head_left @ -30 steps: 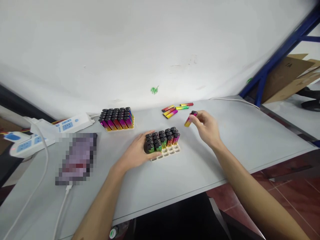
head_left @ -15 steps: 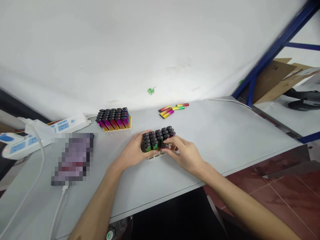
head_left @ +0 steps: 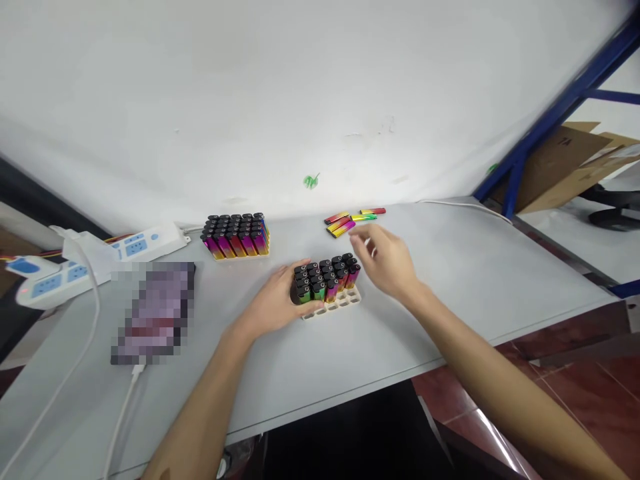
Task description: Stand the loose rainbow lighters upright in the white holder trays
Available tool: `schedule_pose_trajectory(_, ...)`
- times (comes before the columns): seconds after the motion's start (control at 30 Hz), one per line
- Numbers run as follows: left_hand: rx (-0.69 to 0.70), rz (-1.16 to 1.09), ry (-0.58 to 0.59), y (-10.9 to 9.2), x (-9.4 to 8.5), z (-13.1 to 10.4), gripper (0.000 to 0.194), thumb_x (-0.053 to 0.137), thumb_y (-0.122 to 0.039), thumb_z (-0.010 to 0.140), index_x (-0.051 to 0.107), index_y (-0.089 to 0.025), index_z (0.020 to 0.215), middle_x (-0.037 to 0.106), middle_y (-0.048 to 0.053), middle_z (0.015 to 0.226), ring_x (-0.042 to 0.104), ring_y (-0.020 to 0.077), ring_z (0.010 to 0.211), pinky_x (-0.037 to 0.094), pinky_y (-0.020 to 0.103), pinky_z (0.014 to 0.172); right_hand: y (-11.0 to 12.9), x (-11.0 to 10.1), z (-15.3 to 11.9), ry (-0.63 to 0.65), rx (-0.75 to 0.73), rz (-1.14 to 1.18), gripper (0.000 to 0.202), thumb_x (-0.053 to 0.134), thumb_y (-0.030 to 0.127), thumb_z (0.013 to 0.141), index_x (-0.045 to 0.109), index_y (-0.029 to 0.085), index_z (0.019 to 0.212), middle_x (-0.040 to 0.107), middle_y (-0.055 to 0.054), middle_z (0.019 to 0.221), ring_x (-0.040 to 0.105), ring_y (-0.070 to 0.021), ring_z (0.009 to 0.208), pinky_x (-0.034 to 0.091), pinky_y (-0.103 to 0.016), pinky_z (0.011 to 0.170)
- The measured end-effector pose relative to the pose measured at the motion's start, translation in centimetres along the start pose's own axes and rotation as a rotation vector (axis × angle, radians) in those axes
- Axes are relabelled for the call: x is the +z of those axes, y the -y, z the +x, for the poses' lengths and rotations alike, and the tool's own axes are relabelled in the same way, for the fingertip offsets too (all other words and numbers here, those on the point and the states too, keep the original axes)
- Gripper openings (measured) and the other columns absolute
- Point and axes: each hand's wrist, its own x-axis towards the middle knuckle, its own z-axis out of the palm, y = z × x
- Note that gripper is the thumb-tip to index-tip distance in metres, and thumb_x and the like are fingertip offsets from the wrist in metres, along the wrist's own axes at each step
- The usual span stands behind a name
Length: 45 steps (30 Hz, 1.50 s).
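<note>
A pale slotted tray (head_left: 335,309) holds upright, lighter-like pieces (head_left: 331,290) with shiny rainbow sides and black ringed tops. Its near row of slots is bare. My left hand (head_left: 274,298) grips the left end of this tray, its thumb along the front and its fingers behind. Off the tray's right end, my right hand (head_left: 389,261) is raised with bent fingers and a gap between thumb and forefinger; I see nothing in it. Beyond its fingertips, several loose pieces (head_left: 341,228) of the same shiny kind lie flat near the wall.
A second tray packed with upright pieces (head_left: 236,240) stands at the back left. A white power strip (head_left: 145,243), a blurred-out phone-like item (head_left: 155,313) and its white cable (head_left: 123,407) occupy the left side. Blue shelf posts (head_left: 513,187) and cardboard boxes (head_left: 555,167) are at right.
My right hand has let go of a piece at the tray's front and moved up and right, away from it. My left hand keeps its hold. The view has shifted slightly.
</note>
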Motion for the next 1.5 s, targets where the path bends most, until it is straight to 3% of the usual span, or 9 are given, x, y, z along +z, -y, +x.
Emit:
schedule_pose_trajectory(0.17,-0.006,0.009,0.0,0.0,0.0,0.0,0.084,0.074,-0.057,0.073,0.043,-0.024,0.144,0.052,0.008,0.144,0.048,0.0308,0.133,0.039,0.044,0.112,-5.3,3.4,4.4,0.243,0.115,-0.25,0.043,0.044,0.04,0.098,0.052,0.027,0.138,0.06,-0.013,0.11,0.06,-0.0269,0.092,0.044,-0.036,0.075)
schedule_pose_trajectory(0.3,-0.006,0.012,0.004,0.0,0.0,0.0,0.083,0.075,-0.055,0.073,0.044,-0.024,0.144,0.052,0.008,0.145,0.047,0.0302,0.134,0.038,0.043,0.113,-6.9,4.9,3.8,0.235,0.151,-0.32,0.039,0.042,0.048,0.098,0.064,0.024,0.118,0.058,-0.014,0.104,0.057,-0.0303,0.1,0.045,-0.041,0.084)
schedule_pose_trajectory(0.4,-0.009,0.021,0.006,0.0,0.0,0.0,0.083,0.075,-0.055,0.073,0.044,-0.024,0.143,0.052,0.007,0.144,0.047,0.0298,0.134,0.038,0.042,0.114,-7.0,4.7,2.4,0.188,0.152,-0.323,0.029,0.045,0.04,0.096,0.063,0.019,0.106,0.06,-0.014,0.101,0.055,-0.0311,0.099,0.045,-0.042,0.085)
schedule_pose_trajectory(0.67,-0.027,0.013,0.006,-0.3,-0.1,0.0,0.08,0.075,-0.053,0.073,0.045,-0.026,0.142,0.053,0.006,0.143,0.048,0.0287,0.133,0.039,0.041,0.112,-7.7,3.9,0.8,0.121,0.179,0.089,0.035,0.05,0.022,0.087,0.057,0.019,0.122,0.055,-0.01,0.107,0.059,-0.0202,0.083,0.048,-0.035,0.082)
schedule_pose_trajectory(0.83,-0.032,0.018,0.01,-0.2,-0.1,0.0,0.079,0.074,-0.052,0.074,0.044,-0.026,0.143,0.052,0.005,0.144,0.048,0.0277,0.133,0.038,0.041,0.113,-6.1,3.2,0.4,0.083,0.19,0.341,0.034,0.046,0.037,0.095,0.048,0.026,0.127,0.054,0.003,0.074,0.048,-0.0152,0.06,0.041,-0.03,0.067)
schedule_pose_trajectory(0.97,-0.024,0.021,0.006,-0.2,-0.1,0.0,0.079,0.074,-0.053,0.074,0.044,-0.028,0.142,0.052,0.004,0.144,0.047,0.0276,0.134,0.038,0.041,0.113,-5.0,3.1,0.4,0.074,0.301,0.437,0.036,0.041,0.053,0.096,0.06,0.022,0.095,0.043,0.005,0.061,0.042,-0.0138,0.058,0.033,-0.027,0.06)
schedule_pose_trajectory(1.1,-0.025,0.019,0.006,-0.2,-0.1,0.0,0.078,0.075,-0.052,0.073,0.045,-0.03,0.142,0.052,0.003,0.144,0.048,0.0281,0.133,0.039,0.041,0.113,-5.0,3.2,0.5,0.182,0.438,0.521,0.062,0.029,0.063,0.096,0.035,0.021,0.051,0.031,0.004,0.049,0.028,-0.0103,0.047,0.024,-0.029,0.052)
schedule_pose_trajectory(1.4,-0.017,0.028,0.003,-0.1,0.0,0.1,0.076,0.073,-0.054,0.075,0.047,-0.027,0.141,0.053,0.005,0.144,0.048,0.0285,0.133,0.039,0.042,0.112,-6.2,3.7,0.7,0.161,0.512,0.689,0.063,0.032,0.069,0.093,0.032,0.022,0.051,0.023,0.005,0.046,0.019,-0.0093,0.043,0.016,-0.028,0.045)
schedule_pose_trajectory(1.5,-0.014,0.021,0.0,-0.2,0.0,0.1,0.077,0.074,-0.054,0.074,0.047,-0.027,0.14,0.053,0.005,0.143,0.049,0.0286,0.133,0.039,0.041,0.112,-6.1,3.8,0.7,0.133,0.522,0.79,0.062,0.03,0.072,0.092,0.041,0.022,0.058,0.02,0.007,0.048,0.018,-0.0093,0.042,0.015,-0.027,0.043)
